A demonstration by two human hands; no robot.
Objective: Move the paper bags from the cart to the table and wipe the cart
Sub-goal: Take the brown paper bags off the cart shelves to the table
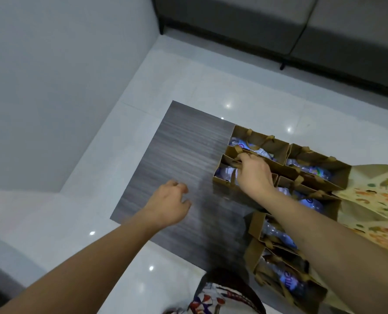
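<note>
Several brown paper bags holding plastic bottles stand on a dark wood-grain table (174, 159), along its right side. My right hand (254, 173) grips the handles of the front-left paper bag (221, 175) in that group. Behind it stands another bag (261, 141), and more bags (317, 164) sit to the right. Two further bags (286, 275) stand close to me under my right forearm. My left hand (168, 205) hovers over the bare table top with fingers loosely curled, holding nothing. No cart shows in this view.
A grey sofa (279, 23) stands at the back on a glossy white tiled floor (245, 87). A patterned cloth (378, 200) covers the table's right end. A grey wall (52, 75) runs along the left. My patterned clothing (211, 300) shows at the bottom.
</note>
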